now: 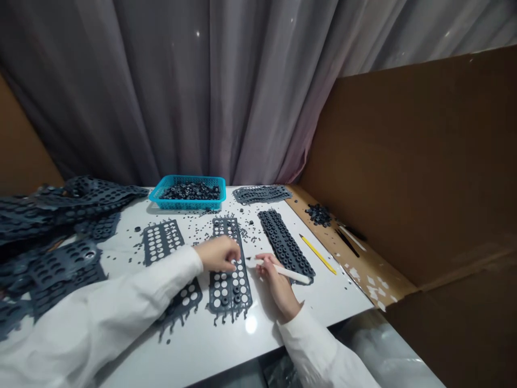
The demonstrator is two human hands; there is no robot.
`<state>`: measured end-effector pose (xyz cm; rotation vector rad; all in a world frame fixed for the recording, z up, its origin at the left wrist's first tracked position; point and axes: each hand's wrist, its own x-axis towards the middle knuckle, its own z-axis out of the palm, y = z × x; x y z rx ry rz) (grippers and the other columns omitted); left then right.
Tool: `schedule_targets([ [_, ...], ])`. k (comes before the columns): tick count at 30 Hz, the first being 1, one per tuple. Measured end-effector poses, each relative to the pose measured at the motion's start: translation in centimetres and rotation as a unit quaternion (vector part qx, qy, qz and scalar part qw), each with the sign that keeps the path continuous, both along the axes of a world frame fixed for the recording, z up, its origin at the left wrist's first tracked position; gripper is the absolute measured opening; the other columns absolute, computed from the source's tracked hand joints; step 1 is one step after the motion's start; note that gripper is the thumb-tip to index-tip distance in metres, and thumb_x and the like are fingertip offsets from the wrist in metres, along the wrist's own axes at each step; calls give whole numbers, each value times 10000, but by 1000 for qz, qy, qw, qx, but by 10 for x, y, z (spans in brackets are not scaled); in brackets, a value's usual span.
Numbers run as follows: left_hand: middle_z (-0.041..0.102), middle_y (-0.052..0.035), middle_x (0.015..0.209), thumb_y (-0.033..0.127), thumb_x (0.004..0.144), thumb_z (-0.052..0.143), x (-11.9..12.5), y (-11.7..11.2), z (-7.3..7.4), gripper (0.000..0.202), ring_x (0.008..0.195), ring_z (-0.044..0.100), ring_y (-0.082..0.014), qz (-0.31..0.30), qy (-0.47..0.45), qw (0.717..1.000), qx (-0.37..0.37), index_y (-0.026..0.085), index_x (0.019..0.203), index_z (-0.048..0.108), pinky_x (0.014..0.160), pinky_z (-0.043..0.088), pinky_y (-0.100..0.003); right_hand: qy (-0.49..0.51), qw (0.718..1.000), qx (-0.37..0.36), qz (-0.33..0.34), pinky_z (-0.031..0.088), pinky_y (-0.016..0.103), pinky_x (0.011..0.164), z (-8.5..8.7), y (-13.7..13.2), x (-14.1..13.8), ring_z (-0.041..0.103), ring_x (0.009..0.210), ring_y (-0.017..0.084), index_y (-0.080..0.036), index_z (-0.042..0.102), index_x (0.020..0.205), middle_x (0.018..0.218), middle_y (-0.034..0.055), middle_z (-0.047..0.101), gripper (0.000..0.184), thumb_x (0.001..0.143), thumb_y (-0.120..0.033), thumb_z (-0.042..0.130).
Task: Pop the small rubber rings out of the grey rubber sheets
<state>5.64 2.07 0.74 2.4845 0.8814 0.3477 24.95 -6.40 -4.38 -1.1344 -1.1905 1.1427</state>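
My left hand [220, 253] is over a dark perforated rubber sheet [230, 308] in the middle of the table. Its fingers are curled together, and whatever they pinch is hidden. Small dark rings sit in some of the sheet's holes, near its bottom end. My right hand [278, 285] is closed around a white pen-shaped tool [291, 274], whose dark tip points left toward the sheet and my left fingers. A second perforated sheet [163, 240] lies to the left, partly covered by my left sleeve. Right of the middle sheet rests a dark strip [285, 245] full of rings.
A blue basket [188, 203] of small dark rings stands at the back. Rubber sheets [72, 264] are heaped on the left, and another sheet [262, 194] lies behind. On the right are a yellow pencil-like stick [318, 254], a dark pile of pieces [318, 214] and black tweezers [347, 242].
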Motion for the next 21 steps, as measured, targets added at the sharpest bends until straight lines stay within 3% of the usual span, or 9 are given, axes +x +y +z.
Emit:
schedule_targets([
  [2, 560, 22, 675, 216, 585, 683, 3, -25, -2, 224, 597, 485, -116, -65, 38, 997, -16, 175, 797, 624, 541, 348, -201, -11, 1000, -27, 8, 417, 260, 616, -1, -10, 0, 544, 636, 145, -169, 588, 828, 682, 29, 591, 289, 837, -439, 484],
  [6, 562, -2, 717, 259, 646, 633, 4, -50, -9, 186, 608, 494, -124, -50, 64, 996, -20, 163, 803, 603, 543, 368, -210, -97, 995, -14, -11, 356, 230, 527, 2, -24, -2, 459, 503, 110, -172, 502, 605, 515, -23, 510, 291, 804, -378, 552],
  [13, 573, -6, 721, 87, 612, 530, 9, -48, -4, 221, 655, 506, -135, -103, 78, 992, 7, 169, 806, 595, 609, 392, -214, -187, 982, 15, 24, 348, 210, 502, 7, -26, -6, 458, 474, 98, -176, 462, 565, 482, -35, 512, 309, 831, -326, 509],
  [21, 597, -31, 815, 174, 655, 595, 15, -48, 4, 149, 742, 552, -169, -100, 137, 985, 32, 177, 802, 616, 621, 404, -237, -234, 970, 44, 42, 345, 206, 503, 8, -28, -6, 475, 479, 100, -177, 453, 560, 493, -30, 525, 308, 837, -305, 491],
])
